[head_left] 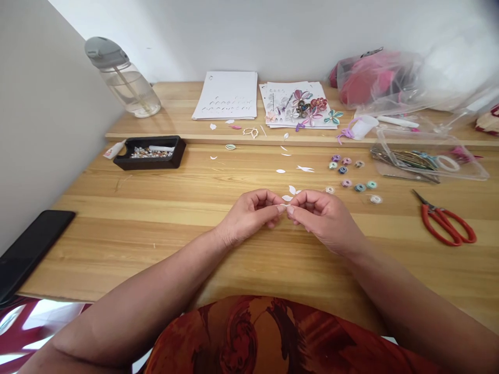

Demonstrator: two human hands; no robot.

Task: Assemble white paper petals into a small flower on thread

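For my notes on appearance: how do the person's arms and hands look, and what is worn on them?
Both forearms are bare, with no sleeves in view. The left hand and right hand wear no gloves; no rings, watch or bracelets show. Fingernails look short and unpainted. Below, a red-orange patterned garment covers the lap.

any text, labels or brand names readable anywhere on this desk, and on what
None can be read.
Glue tube: has a label, too small and blurred.
White sheets: only cut-out shapes, no print visible.
Water bottle, red scissors, phone: no visible marking.
Both hands pinch a small white paper piece, blank.
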